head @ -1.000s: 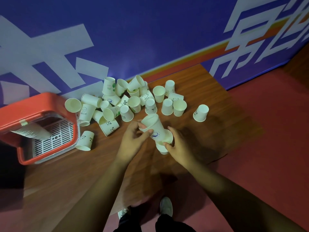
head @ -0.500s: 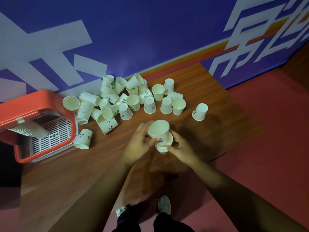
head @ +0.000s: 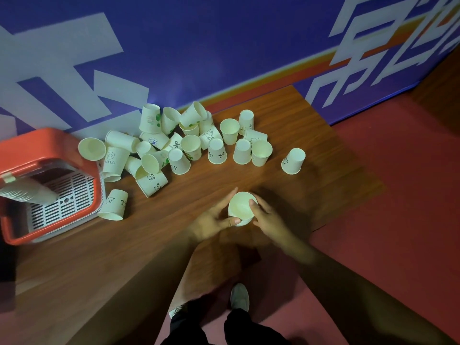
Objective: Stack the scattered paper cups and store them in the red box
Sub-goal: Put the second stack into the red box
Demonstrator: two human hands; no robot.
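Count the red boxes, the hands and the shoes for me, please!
Red box: 1
Hands: 2, the left hand and the right hand, both holding the cup stack
Shoes: 2
Total: 5

A single head-worn wide-angle camera looks steeply down, close over the brown wood-grain tabletop (head: 154, 247), facing the blue white-lettered wall (head: 199, 46) at 12 o'clock; red plastic box (head: 47, 143) at 9, grey shoe (head: 239, 297) at 6.

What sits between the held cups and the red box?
In the head view, one panda-print cup close to the red box; otherwise bare wooden table from there to the held cups.
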